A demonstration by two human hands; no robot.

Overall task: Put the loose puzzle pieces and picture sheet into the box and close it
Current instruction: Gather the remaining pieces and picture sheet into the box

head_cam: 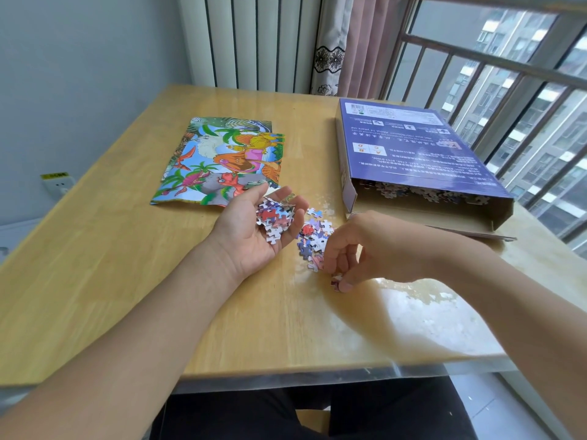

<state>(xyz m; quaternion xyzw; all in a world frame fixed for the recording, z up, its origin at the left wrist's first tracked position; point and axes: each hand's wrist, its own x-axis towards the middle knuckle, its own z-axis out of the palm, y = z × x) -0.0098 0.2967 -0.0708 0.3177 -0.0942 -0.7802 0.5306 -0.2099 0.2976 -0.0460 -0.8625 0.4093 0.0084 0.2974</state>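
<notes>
The left hand lies palm up on the wooden table, its fingers cupped round a small heap of puzzle pieces that rests in the palm. Just to the right of that cupped palm, the right hand reaches down with its fingers curled, and its fingertips pinch a single piece against the tabletop. Between the two hands, touching the right hand's knuckles, a loose pile of pieces is spread on the table, with a few strays lying just beyond it. Beyond the right hand and slightly further right sits the blue box, printed side up, its near end open with the flap folded down onto the table; more pieces show inside the opening. Beyond the left hand, close to its fingertips, the colourful dinosaur picture sheet lies flat on the table. Past the far edge of the table stand a white radiator and a curtain, and a barred window runs along the right.
</notes>
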